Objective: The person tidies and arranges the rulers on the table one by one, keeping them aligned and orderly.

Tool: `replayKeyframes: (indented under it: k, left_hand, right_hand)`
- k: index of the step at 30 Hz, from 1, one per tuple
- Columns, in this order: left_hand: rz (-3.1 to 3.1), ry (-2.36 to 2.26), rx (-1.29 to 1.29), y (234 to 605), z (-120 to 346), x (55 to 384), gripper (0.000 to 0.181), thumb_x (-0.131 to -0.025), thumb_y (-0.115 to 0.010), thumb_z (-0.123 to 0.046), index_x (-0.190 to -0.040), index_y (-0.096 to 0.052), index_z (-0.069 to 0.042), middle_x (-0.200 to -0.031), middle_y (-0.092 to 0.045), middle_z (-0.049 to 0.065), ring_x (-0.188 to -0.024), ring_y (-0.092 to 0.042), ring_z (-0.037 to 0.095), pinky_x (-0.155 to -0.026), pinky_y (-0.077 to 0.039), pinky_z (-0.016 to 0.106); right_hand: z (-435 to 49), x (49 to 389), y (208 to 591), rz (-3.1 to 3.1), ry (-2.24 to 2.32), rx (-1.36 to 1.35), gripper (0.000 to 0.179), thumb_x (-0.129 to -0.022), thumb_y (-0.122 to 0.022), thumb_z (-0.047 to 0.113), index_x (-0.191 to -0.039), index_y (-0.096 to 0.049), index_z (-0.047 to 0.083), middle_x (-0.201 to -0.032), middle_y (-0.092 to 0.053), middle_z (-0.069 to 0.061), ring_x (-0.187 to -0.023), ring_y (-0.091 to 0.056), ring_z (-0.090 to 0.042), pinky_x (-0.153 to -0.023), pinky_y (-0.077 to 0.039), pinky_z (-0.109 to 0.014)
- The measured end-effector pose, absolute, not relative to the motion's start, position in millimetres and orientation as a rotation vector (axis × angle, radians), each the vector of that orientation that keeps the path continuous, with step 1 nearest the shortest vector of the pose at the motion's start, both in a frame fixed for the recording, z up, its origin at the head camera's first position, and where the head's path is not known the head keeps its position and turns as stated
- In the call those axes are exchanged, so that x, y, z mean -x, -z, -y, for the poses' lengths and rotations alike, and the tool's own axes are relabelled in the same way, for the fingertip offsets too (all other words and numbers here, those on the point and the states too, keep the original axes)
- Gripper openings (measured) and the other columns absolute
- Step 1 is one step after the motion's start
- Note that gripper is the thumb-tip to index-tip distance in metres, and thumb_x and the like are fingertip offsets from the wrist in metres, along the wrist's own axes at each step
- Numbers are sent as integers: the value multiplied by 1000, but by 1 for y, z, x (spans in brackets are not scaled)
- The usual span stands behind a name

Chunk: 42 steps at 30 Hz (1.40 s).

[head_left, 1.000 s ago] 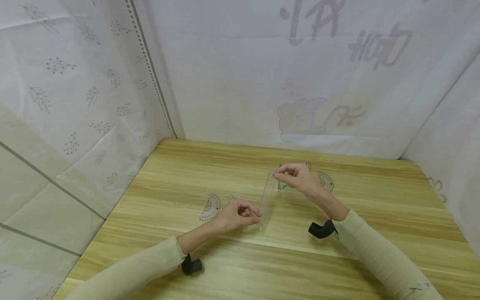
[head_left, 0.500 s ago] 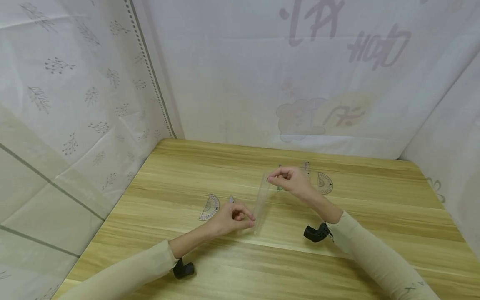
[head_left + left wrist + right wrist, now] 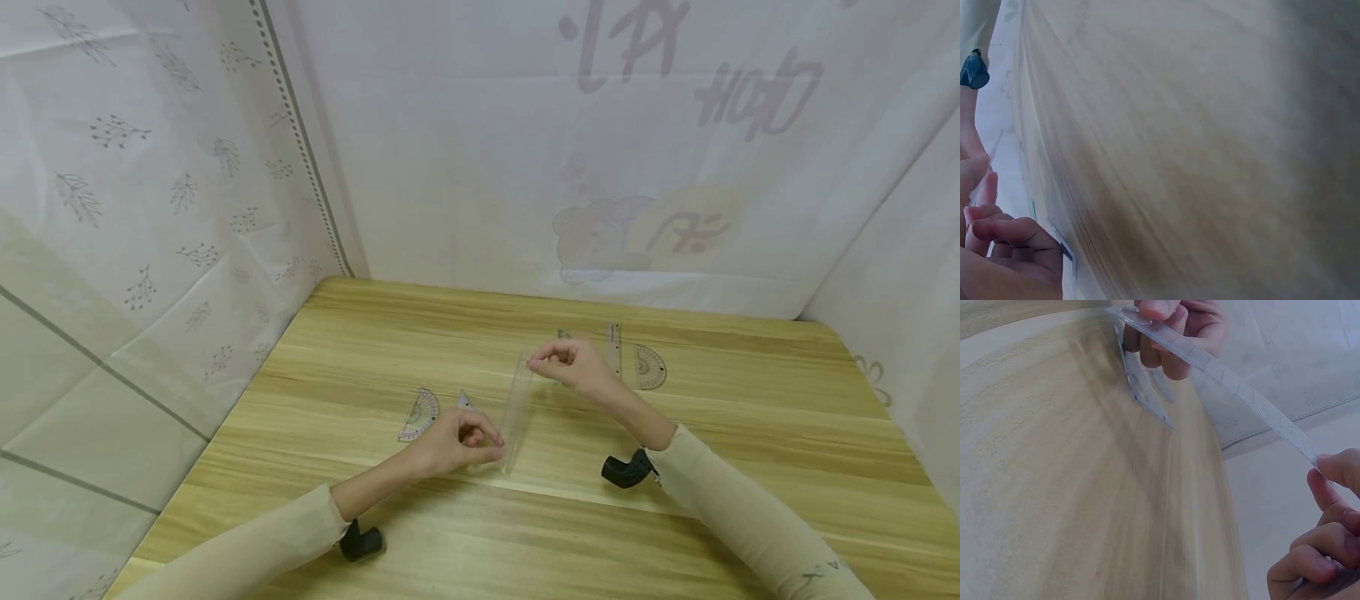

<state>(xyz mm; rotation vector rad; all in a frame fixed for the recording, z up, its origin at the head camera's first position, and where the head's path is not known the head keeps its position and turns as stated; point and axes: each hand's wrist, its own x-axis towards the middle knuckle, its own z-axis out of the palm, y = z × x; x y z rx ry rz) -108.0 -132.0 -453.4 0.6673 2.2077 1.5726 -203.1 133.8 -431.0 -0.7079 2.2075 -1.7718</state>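
Note:
A clear plastic ruler [image 3: 516,408] is held above the wooden table between both hands, slanting away from me. My left hand [image 3: 453,442] pinches its near end with thumb and forefinger. At the far end, my right hand [image 3: 577,369] grips it the same way. Graduation marks run along the ruler [image 3: 1235,385] in the right wrist view. Beside the left hand lie a clear protractor [image 3: 419,414] and a set square [image 3: 465,400], partly hidden by that hand. Another set square [image 3: 562,334] is mostly covered by the right hand.
To the right of the right hand lie another clear ruler [image 3: 615,342] and a second protractor [image 3: 651,367]. A black camera mount [image 3: 362,542] hangs under the left wrist, another mount [image 3: 627,469] under the right. Patterned curtains [image 3: 465,183] surround the wooden table [image 3: 480,533].
Both hands have shifted left and slightly toward me, carrying the ruler along. The set square by the left hand and the ruler by the right hand show more now.

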Motion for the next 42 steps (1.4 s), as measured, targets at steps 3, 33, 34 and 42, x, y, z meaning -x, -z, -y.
replayKeyframes:
  k: [3, 33, 34, 42]
  left_hand:
    - [-2225, -1552, -688, 452, 133, 107, 10, -89, -80, -7, -97, -76, -3, -67, -44, -4, -58, -37, 8, -58, -36, 20]
    - [-2457, -1310, -760, 450, 129, 98, 10, -85, -84, -7, -87, -76, -11, -62, -46, -8, -53, -38, 2, -51, -35, 19]
    - [-2466, -1302, -761, 450, 129, 98, 10, -85, -85, -7, -86, -76, -11, -62, -46, -8, -53, -38, 2, -51, -35, 19]
    - [-2535, -1248, -769, 451, 124, 96, 12, -83, -86, -11, -85, -75, -14, -62, -46, -11, -55, -38, 1, -53, -35, 20]
  right_hand:
    - [-133, 202, 433, -2217, 1754, 696, 11, -97, -73, 17, -99, -76, 6, -58, -38, 1, -52, -31, -12, -51, -30, -25]
    - [-123, 198, 430, -2351, 1574, 685, 15, -95, -76, 19, -96, -77, 5, -62, -41, 1, -54, -33, -11, -54, -33, -25]
    - [-123, 198, 430, -2351, 1570, 683, 15, -95, -75, 18, -97, -77, 4, -62, -40, 1, -54, -32, -11, -54, -33, -25]
    - [-124, 196, 426, -2336, 1533, 678, 16, -98, -71, 10, -101, -75, -5, -60, -37, 0, -53, -31, -12, -54, -31, -26]
